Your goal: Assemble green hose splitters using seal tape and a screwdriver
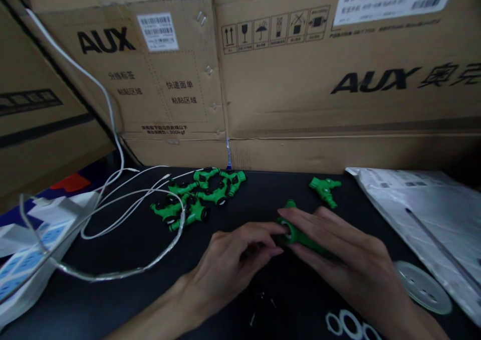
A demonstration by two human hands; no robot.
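A green Y-shaped hose connector (296, 235) is held by my right hand (349, 249), whose fingers wrap over it from the right. Its open end faces left and shows a pale ring inside. My left hand (235, 260) has its index fingertip at that opening, touching it. The other left fingers are curled and the thumb sits just below; whether a small part is between them is hidden. Beyond my right hand lies a similar loose green connector (325, 189). Several green connectors with black parts (195, 197) are heaped at the back left of the dark table.
Pale ring washers (350, 324) and a clear round lid (423, 287) lie near my right forearm. Small screw-like pieces (257, 307) rest in front. White cables (131, 275) and a power strip (48, 249) occupy the left, a plastic mailer (421, 214) the right. Cardboard boxes (278, 99) wall the back.
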